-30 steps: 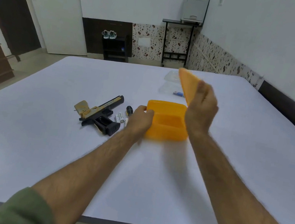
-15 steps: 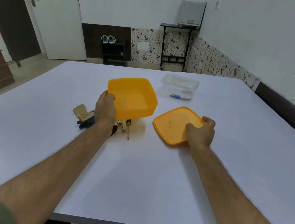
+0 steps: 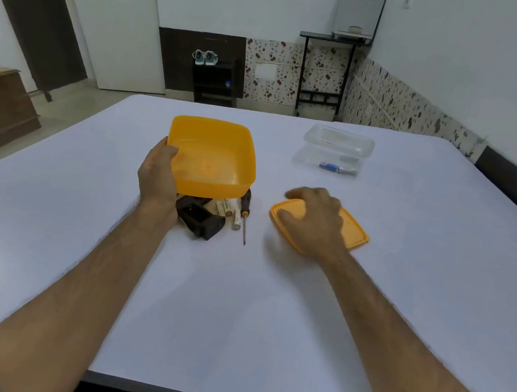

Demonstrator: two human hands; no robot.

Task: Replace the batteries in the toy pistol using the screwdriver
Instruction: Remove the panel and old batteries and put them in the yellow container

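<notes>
Right hand point(image 3: 313, 220) has let go and now lies open on the lid point(image 3: 351, 233).
Left hand point(image 3: 158, 175) grips the empty tub point(image 3: 211, 153), raised over pistol point(image 3: 200, 218), batteries point(image 3: 230, 211), screwdriver point(image 3: 245, 209); clear box point(image 3: 334, 152) holds a blue item.

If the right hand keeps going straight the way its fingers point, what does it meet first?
Probably the black-handled screwdriver. The right hand, over the flat orange plastic lid, points left across bare white table. Depth is unclear.
</notes>
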